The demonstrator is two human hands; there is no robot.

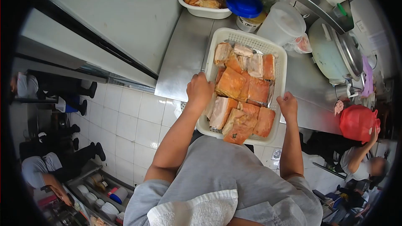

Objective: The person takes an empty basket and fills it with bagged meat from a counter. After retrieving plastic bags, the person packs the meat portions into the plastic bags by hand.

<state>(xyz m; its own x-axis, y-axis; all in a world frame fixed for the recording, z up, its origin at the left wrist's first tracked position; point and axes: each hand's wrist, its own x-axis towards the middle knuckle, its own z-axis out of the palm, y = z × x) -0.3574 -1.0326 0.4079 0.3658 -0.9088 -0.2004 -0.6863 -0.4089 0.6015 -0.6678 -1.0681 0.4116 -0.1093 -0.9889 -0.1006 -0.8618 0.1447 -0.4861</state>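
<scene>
A white perforated plastic basket [281,65] extends from over the steel counter to in front of my body. Several thick slabs of cooked pork belly [231,83] with orange-brown skin lie piled in it, some showing pale cut sides. My left hand [199,88] is closed on the basket's left rim; its fingertips are partly hidden. On the opposite side my right hand [287,104] pinches the right rim between thumb and fingers.
Behind the basket, the steel counter [186,52] bears a white tub [212,13] of browned meat, a blue-lidded container [247,6], a white bucket [284,23] and a large pot [335,52]. A person holds a red bag [358,122] at right. Other people stand at left.
</scene>
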